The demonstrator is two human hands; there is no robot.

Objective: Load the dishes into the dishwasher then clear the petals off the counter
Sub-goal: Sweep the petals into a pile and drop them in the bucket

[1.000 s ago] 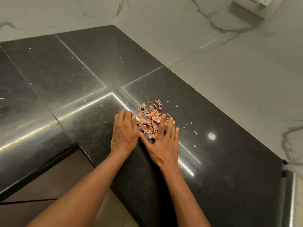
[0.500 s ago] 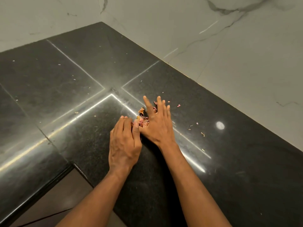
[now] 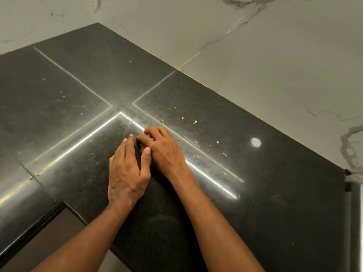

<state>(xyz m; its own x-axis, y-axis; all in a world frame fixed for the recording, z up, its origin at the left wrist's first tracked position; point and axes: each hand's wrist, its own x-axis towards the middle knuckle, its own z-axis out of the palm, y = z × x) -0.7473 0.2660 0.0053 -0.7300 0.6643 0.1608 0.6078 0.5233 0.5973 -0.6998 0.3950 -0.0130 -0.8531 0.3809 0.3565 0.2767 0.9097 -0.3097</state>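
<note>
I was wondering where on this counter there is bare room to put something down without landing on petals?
The near right of the black counter, between the right forearm and the counter's right end, looks bare. The far corner against the marble walls holds only tiny specks. It is crowded around the left hand and right hand, with loose petal bits scattered beyond and to their right.

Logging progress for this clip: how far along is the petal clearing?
Done: no petal pile shows on the counter. In hand: the right hand curls against the left hand; any petals inside are hidden. Left: stray bits beyond the hands. No dishwasher is in view.
</note>
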